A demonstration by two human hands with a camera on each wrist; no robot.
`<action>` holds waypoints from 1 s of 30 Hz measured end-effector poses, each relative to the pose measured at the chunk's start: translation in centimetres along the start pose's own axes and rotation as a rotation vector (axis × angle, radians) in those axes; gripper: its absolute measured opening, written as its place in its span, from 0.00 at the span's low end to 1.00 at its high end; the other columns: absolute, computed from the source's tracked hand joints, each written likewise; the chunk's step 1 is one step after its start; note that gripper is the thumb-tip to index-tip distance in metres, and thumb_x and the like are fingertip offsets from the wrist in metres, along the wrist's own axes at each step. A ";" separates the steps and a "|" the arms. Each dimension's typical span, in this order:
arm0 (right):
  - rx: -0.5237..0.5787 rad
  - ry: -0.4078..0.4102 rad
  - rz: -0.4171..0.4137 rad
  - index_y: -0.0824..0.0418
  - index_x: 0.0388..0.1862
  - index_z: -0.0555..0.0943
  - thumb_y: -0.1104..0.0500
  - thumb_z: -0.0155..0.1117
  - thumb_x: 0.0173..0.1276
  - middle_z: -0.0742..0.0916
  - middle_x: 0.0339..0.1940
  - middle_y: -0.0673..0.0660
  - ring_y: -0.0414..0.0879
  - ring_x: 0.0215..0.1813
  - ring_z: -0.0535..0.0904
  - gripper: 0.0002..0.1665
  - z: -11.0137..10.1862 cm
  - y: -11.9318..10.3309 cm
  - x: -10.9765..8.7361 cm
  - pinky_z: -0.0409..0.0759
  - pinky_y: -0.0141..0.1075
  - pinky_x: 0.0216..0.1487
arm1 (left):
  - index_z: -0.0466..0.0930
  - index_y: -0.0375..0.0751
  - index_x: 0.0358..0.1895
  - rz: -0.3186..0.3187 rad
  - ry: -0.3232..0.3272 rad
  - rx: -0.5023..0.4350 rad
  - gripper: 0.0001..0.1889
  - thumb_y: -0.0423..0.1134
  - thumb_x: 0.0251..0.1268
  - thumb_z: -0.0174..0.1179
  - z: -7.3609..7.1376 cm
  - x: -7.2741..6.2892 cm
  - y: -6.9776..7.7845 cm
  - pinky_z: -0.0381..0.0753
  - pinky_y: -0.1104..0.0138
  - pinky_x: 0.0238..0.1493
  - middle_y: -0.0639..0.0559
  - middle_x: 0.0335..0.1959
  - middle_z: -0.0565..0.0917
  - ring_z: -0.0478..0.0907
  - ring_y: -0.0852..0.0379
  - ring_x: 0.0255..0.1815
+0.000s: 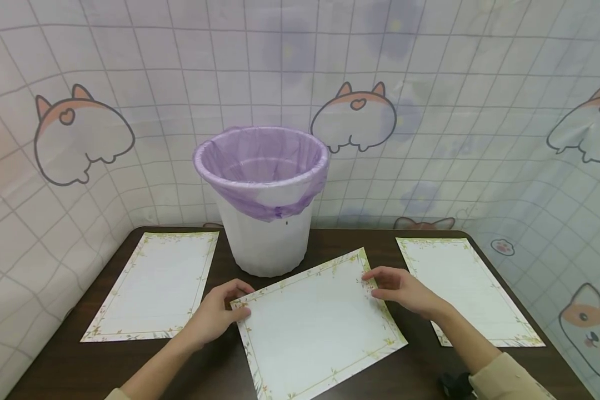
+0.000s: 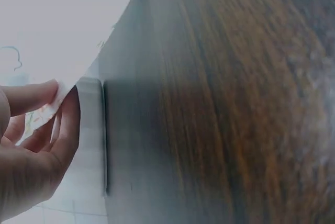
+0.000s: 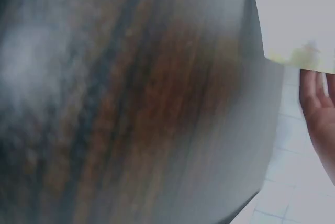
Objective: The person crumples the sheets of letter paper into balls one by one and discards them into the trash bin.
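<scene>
A white sheet of paper (image 1: 320,328) with a leafy yellow-green border is held at a slant in front of me. My left hand (image 1: 217,314) pinches its upper left corner between thumb and fingers; the left wrist view shows the thumb (image 2: 36,97) on one face and fingers behind. At the right edge, near the upper right corner, my right hand (image 1: 405,289) holds the same sheet. In the right wrist view, its fingers (image 3: 310,90) go behind the paper's border.
Similar bordered sheets lie on the dark wooden table, one at left (image 1: 152,286) and one at right (image 1: 465,289). A white bin (image 1: 265,244) lined with a purple bag (image 1: 275,205) stands behind the held sheet. A checked curtain (image 1: 260,50) with cartoon corgis surrounds the table.
</scene>
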State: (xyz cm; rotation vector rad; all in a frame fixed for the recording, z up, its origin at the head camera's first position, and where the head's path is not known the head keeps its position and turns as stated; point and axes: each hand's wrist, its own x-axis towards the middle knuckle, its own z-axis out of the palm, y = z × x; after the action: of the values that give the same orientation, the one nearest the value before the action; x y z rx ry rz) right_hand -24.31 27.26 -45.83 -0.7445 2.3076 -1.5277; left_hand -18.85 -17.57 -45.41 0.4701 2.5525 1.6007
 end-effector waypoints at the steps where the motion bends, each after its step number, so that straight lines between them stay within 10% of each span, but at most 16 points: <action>1: 0.003 0.002 -0.004 0.63 0.65 0.79 0.62 0.67 0.75 0.81 0.65 0.64 0.52 0.63 0.78 0.22 0.0 0.0 0.0 0.82 0.37 0.54 | 0.80 0.41 0.55 -0.010 0.004 -0.021 0.16 0.26 0.65 0.67 -0.1 0.0 -0.1 0.82 0.61 0.41 0.47 0.44 0.85 0.83 0.46 0.42; 5: 0.013 0.024 -0.018 0.63 0.66 0.79 0.63 0.67 0.74 0.79 0.67 0.66 0.50 0.63 0.80 0.23 0.2 -0.1 -0.1 0.82 0.38 0.53 | 0.77 0.35 0.59 -0.072 0.034 -0.136 0.20 0.29 0.66 0.68 -0.3 0.2 -0.4 0.81 0.64 0.38 0.43 0.48 0.85 0.77 0.52 0.30; 13: 0.009 0.146 -0.052 0.67 0.63 0.80 0.66 0.68 0.72 0.80 0.65 0.69 0.44 0.59 0.83 0.22 0.3 -0.1 -0.5 0.83 0.36 0.52 | 0.65 0.28 0.67 -0.175 -0.015 -0.401 0.27 0.37 0.73 0.65 -0.5 0.0 -0.6 0.85 0.56 0.48 0.41 0.49 0.85 0.83 0.49 0.47; 30: 0.197 0.234 0.035 0.70 0.77 0.62 0.66 0.59 0.78 0.82 0.61 0.67 0.47 0.51 0.86 0.33 0.1 -0.5 -1.5 0.86 0.43 0.44 | 0.69 0.27 0.62 -0.186 0.021 -0.419 0.25 0.32 0.68 0.68 0.2 -0.5 -0.1 0.85 0.61 0.40 0.46 0.41 0.85 0.81 0.54 0.41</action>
State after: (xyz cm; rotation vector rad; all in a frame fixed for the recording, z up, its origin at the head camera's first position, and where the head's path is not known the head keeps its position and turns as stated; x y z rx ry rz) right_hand -22.85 27.88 -45.54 -0.4945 2.2678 -1.8801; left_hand -18.32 -17.62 -45.66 0.1686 2.1079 1.9963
